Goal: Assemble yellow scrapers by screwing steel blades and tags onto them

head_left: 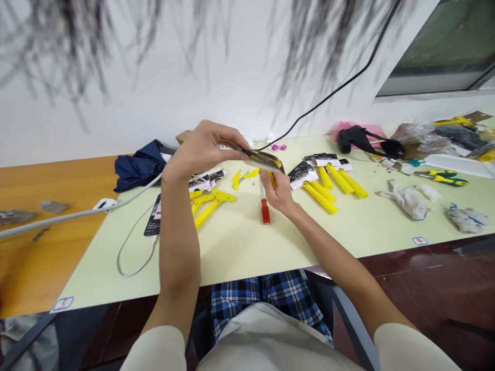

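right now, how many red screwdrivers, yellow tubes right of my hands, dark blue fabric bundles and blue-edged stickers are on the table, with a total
red screwdriver: 1
yellow tubes: 5
dark blue fabric bundle: 1
blue-edged stickers: 2
total: 9

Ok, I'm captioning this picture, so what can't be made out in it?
All in the head view:
- Held package: print, turned nearly edge-on.
- Red screwdriver: tip, apparently behind the right hand.
- Yellow tools: left ends, behind the left forearm.
- Printed cards: lettering, too small.
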`<state>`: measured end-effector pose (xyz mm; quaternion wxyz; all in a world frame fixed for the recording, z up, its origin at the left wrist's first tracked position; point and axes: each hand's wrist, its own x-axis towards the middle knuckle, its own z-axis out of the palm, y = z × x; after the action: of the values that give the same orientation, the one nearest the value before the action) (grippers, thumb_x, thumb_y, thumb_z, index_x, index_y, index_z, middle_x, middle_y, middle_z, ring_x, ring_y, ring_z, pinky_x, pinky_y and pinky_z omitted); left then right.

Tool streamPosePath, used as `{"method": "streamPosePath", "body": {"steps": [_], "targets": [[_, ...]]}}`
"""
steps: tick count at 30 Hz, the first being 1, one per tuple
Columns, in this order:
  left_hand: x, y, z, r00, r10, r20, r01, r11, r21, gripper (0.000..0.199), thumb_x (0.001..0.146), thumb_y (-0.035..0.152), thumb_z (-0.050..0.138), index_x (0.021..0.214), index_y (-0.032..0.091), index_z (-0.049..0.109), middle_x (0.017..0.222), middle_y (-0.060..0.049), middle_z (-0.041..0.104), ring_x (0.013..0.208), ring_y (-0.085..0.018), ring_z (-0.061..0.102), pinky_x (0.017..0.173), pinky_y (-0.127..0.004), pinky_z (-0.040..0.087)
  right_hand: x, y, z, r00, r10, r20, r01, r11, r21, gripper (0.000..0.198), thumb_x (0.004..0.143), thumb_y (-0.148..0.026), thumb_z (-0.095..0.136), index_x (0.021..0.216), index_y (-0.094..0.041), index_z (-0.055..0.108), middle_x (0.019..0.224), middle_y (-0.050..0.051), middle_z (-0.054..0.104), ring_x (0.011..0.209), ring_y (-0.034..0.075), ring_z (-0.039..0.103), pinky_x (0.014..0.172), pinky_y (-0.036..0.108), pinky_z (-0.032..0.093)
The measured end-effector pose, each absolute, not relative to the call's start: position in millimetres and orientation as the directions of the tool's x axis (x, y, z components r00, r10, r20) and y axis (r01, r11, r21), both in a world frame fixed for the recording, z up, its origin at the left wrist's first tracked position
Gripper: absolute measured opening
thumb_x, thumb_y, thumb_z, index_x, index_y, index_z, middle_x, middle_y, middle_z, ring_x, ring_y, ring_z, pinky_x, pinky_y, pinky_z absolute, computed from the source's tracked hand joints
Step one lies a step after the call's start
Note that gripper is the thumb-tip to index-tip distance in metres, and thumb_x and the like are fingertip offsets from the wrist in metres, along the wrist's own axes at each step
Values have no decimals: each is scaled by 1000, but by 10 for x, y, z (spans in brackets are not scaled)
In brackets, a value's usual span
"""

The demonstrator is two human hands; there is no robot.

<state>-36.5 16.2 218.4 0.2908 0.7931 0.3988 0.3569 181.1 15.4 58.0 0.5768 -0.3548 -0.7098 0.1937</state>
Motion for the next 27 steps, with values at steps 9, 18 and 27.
{"method": "streamPosePath", "body": {"steps": [9,18,27], "targets": [[-389,317,2086,304,874,380,396,-479,784,53,99,67,74,121,19,81,115,-15,84,105,-28,81,89,-40,69,2025,365,684,-31,514,857,571,713,-407,42,115,-42,53,151,-34,73,114,10,67,101,26,66,92,40,57],[-211,184,2150,327,887,327,362,-437,823,76,99,87,55,120,18,78,104,-15,83,101,-29,83,83,-37,69,1898,259,756,48,749,661,237,635,-736,38,110,-60,61,128,-30,76,104,8,65,88,24,64,80,39,60],[-211,387,1970,348,842,413,505,-539,674,57,86,66,88,123,22,81,131,-14,80,120,-31,74,104,-42,63,1728,131,858,-272,946,175,-491,20,-871,49,91,-66,87,94,-26,59,81,-6,56,51,8,45,40,21,42]]}}
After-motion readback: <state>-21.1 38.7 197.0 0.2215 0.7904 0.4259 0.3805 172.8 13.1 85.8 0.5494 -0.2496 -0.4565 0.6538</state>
